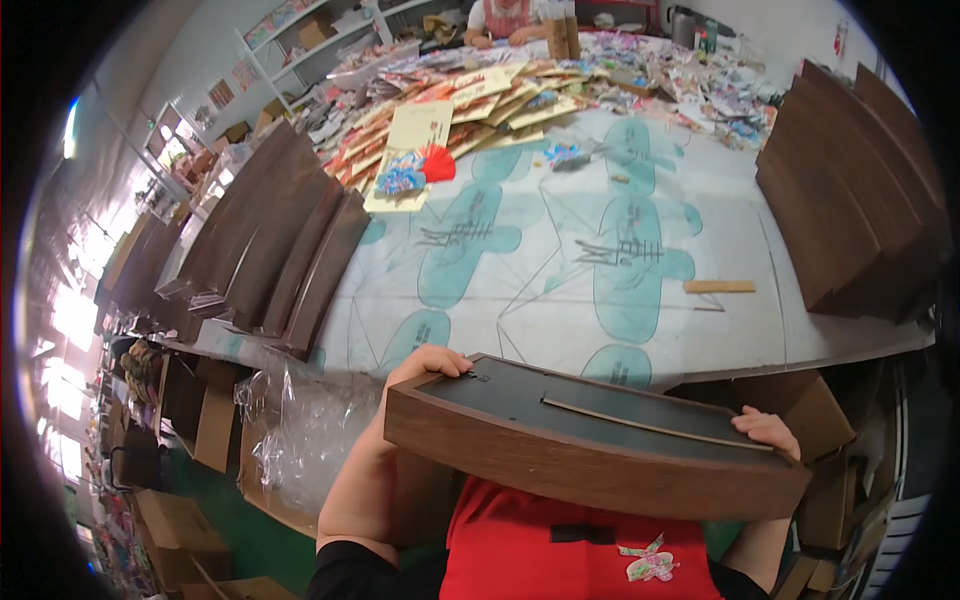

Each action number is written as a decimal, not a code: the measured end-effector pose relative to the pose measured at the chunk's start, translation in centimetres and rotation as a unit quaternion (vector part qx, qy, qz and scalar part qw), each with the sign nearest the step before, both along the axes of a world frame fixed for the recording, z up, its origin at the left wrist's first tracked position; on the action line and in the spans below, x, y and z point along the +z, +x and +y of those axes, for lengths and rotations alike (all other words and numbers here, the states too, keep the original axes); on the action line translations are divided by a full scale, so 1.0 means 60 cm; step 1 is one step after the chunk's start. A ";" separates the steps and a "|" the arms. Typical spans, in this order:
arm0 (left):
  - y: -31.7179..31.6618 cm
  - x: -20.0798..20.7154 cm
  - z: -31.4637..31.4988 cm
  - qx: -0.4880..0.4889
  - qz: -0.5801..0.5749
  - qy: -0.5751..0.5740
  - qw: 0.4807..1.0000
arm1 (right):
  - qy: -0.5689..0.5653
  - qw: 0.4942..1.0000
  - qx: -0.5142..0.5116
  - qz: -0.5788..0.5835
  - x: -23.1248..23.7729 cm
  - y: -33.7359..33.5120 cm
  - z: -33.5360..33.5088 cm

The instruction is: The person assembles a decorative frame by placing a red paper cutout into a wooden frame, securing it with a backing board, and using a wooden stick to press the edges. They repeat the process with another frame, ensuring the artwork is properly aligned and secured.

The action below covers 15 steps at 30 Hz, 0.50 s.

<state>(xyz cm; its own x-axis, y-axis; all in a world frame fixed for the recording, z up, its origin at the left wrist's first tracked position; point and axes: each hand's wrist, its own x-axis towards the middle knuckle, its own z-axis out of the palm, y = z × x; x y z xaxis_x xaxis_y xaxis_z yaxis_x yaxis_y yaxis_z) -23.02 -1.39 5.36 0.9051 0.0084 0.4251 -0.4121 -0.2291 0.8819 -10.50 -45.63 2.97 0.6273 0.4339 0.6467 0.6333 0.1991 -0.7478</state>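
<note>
A dark-brown wooden picture frame (590,440) fills the lower middle of the view, held back side up and roughly level just above the person's red apron (560,550), with its black backing board and a thin pale strip running across it facing the camera. The left hand (425,368) grips the frame's left end, fingers curled over the top corner; the right hand (765,428) clasps the right end, fingertips hooked over the back edge, so the frame spans the gap between both hands. Beyond it, the table (560,270), covered in a white cloth printed with teal shapes, takes up the centre of the view. A stack of matching brown frames (275,240) leans along the left side of the table, and another stack (850,200) stands at the right. A small wooden stick (720,287) lies near the right-hand stack. Toward the upper middle sit yellow cards and colourful packets (480,100), with a red paper fan (437,163) on the nearest card. Crumpled clear plastic wrap (300,430) lies lower left, beside cardboard boxes (200,420).
</note>
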 end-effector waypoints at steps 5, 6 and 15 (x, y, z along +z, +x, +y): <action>-0.012 0.049 0.009 -0.030 0.003 0.025 0.999 | 0.051 0.996 0.019 -0.075 0.022 -0.022 -0.008; -0.021 0.049 0.009 -0.007 -0.011 0.058 0.998 | 0.017 0.995 0.023 -0.094 0.025 -0.027 -0.017; -0.060 0.056 -0.019 0.134 -0.135 0.404 0.895 | -0.087 0.979 -0.069 -0.169 0.054 -0.055 0.007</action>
